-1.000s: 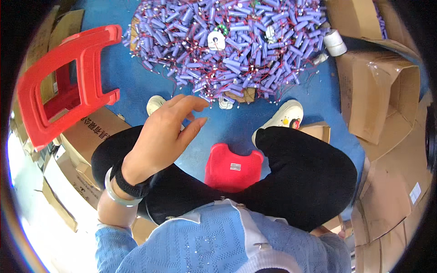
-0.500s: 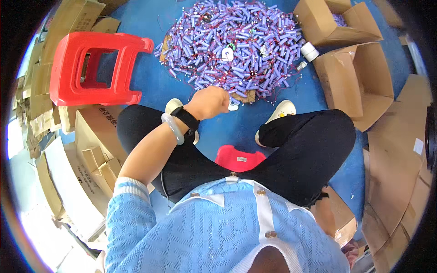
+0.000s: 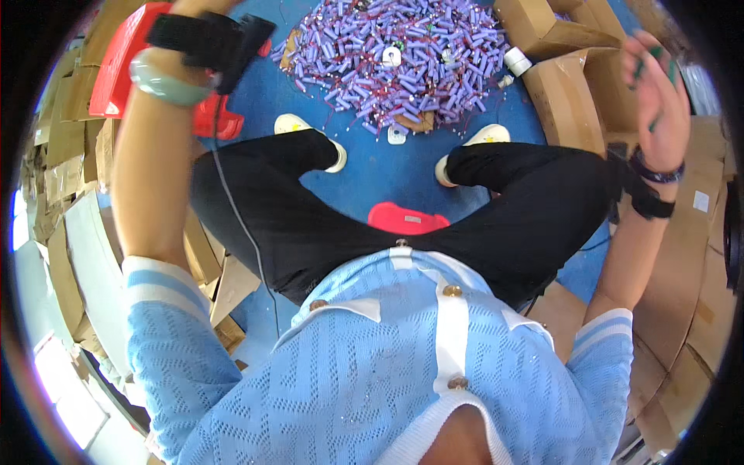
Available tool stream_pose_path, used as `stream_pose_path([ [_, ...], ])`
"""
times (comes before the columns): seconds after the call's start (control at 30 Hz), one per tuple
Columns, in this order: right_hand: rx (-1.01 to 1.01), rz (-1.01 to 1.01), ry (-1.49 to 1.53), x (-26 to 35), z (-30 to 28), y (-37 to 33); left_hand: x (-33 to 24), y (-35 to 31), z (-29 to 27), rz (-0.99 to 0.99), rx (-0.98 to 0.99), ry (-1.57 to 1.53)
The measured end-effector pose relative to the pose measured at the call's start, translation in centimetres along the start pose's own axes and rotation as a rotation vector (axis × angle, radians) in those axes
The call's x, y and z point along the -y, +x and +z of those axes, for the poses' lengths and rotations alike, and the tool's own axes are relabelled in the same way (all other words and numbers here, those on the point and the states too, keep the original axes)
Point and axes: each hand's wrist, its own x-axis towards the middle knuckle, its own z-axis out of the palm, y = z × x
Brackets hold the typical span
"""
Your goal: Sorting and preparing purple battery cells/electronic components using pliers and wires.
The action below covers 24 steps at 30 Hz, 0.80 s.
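Observation:
My left hand (image 3: 203, 6) is raised at the upper left, in front of the red plastic stool (image 3: 116, 74). The top edge cuts it off, so its fingers do not show. A pale bangle and a black wrist strap (image 3: 205, 43) sit on that wrist. My right hand (image 3: 663, 116) is lifted at the right, beside an open cardboard box, fingers up and apart, nothing visible in it. Dark green patches show on its fingers. A heap of purple cylinders with red wires (image 3: 403, 70), which look like battery cells, lies on the blue floor beyond my feet.
Open cardboard boxes (image 3: 570, 105) stand right of the heap, with a white roll (image 3: 517, 60) beside them. Flattened cardboard (image 3: 682, 256) leans at the right, and more is stacked at the left. A red seat (image 3: 407, 219) shows between my legs. A thin cable (image 3: 246, 225) hangs across my left thigh.
My left hand has gone from before the heap up and left to the top edge. My right hand has come into view, raised at the right. The view has shifted slightly.

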Motion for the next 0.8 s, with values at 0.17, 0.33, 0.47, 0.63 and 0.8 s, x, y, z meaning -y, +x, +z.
stream_pose_path([
  [0.17,0.352,-0.008,-0.155,-4.9,8.9,1.7,9.5,-0.4,12.8,-0.028,0.392,0.218],
  [0.33,0.347,0.455,0.022,-11.2,11.1,-1.3,24.1,-7.2,30.1,-0.285,0.529,0.192],
  [0.47,0.275,0.716,-0.013,-14.0,11.4,-2.5,26.2,-12.1,35.9,-0.539,0.492,0.111],
  [0.63,0.337,0.665,-0.016,-15.4,12.1,-1.6,23.5,-13.9,36.6,-0.566,0.491,0.154],
  [0.8,0.364,0.614,-0.02,-16.4,13.7,-2.0,24.4,-11.0,33.0,-0.731,0.745,-0.479],
])
